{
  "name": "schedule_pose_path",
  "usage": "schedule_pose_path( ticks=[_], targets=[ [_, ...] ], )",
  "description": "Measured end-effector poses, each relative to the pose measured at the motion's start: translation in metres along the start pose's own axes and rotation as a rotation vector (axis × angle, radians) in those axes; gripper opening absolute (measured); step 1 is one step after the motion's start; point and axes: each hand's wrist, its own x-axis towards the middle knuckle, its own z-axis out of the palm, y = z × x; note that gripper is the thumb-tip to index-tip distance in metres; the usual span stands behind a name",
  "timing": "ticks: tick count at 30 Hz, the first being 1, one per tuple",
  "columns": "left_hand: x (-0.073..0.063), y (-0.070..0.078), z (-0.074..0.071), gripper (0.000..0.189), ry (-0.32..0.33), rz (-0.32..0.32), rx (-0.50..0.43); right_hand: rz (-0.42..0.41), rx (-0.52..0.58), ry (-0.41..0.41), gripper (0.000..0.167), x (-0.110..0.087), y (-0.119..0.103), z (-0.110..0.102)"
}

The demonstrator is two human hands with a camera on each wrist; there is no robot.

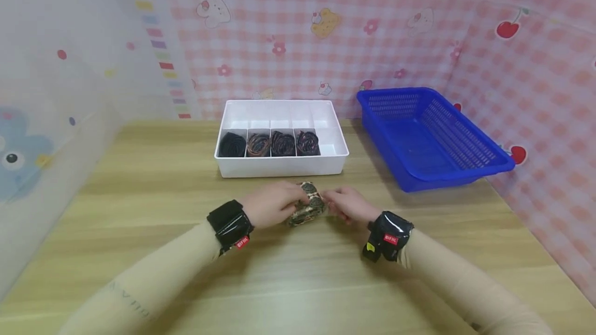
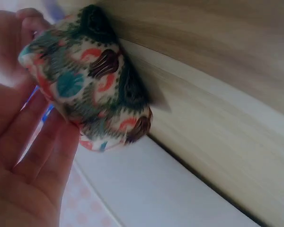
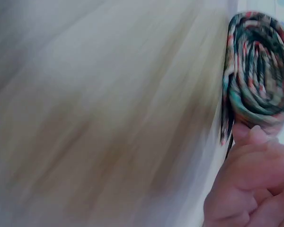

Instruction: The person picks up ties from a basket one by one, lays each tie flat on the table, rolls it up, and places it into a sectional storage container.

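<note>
A rolled patterned cloth [image 1: 308, 213] in cream, dark green and red lies on the table in front of the white box. My left hand [image 1: 272, 204] holds it from the left, its fingers [image 2: 42, 151] along the side of the roll in the left wrist view. From the right, my right hand [image 1: 351, 204] pinches at the coiled end with curled fingers. The right wrist view shows the spiral of the rolled cloth [image 3: 262, 71], with fingertips [image 3: 248, 135] right at its lower edge and a flat end layer along one side.
Behind my hands stands a white divided box [image 1: 281, 167], with dark rolled cloths [image 1: 283, 143] in several front compartments. A blue plastic basket [image 1: 419, 143] stands at the back right. The wooden table [image 1: 153, 180] meets patterned curtains at the back and sides.
</note>
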Motion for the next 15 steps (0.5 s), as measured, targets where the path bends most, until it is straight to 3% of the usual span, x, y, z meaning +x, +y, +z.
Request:
schedule_pose_path(
  ticks=[4, 6, 12, 15],
  targets=[
    [0.020, -0.004, 0.000, 0.014, -0.041, -0.007, 0.044, -0.002, -0.003, -0.016, 0.034, 0.003, 0.003, -0.003],
    [0.033, -0.006, -0.002, 0.015, -0.093, -0.020, 0.057, 0.012, 0.021, -0.016, 0.031, 0.005, 0.004, -0.003],
    [0.067, -0.012, -0.005, 0.051, -0.385, -0.044, 0.125, 0.019, 0.126, -0.043, 0.025, 0.010, 0.012, 0.000],
    [0.075, -0.012, -0.006, 0.060, -0.532, -0.092, 0.070, 0.016, 0.209, -0.077, 0.024, 0.010, 0.018, 0.000]
  ],
)
